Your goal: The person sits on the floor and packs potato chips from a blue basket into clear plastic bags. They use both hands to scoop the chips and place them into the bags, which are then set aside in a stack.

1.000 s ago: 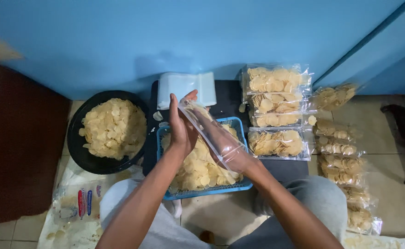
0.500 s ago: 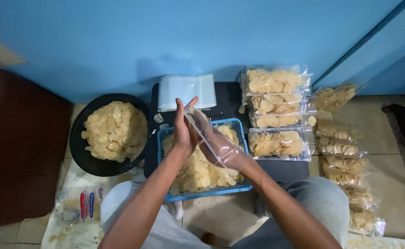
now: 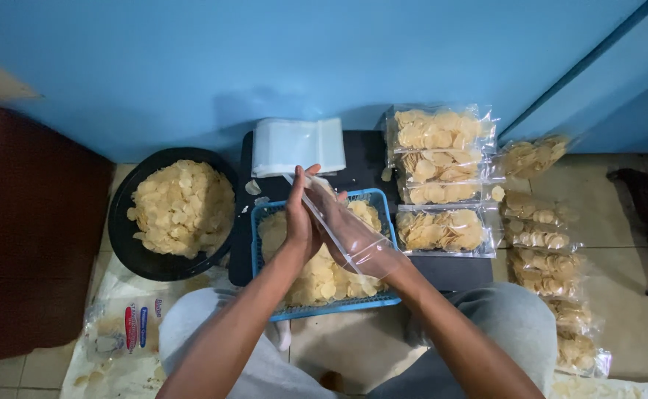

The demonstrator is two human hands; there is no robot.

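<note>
My right hand is pushed inside a clear plastic bag, which covers it to the wrist. My left hand presses flat against the outside of that bag, fingers together and pointing away from me. Both hands hover over a blue basket filled with pale round crackers. A stack of empty clear bags lies just beyond the basket on a black board.
A black bowl heaped with crackers stands at the left. Filled cracker bags are stacked at the right, with more bags running down the floor. A blue wall is behind, a dark brown panel at far left.
My hands with the bag have stayed over the basket; the left hand has slid along the bag and now lies flatter against it.
</note>
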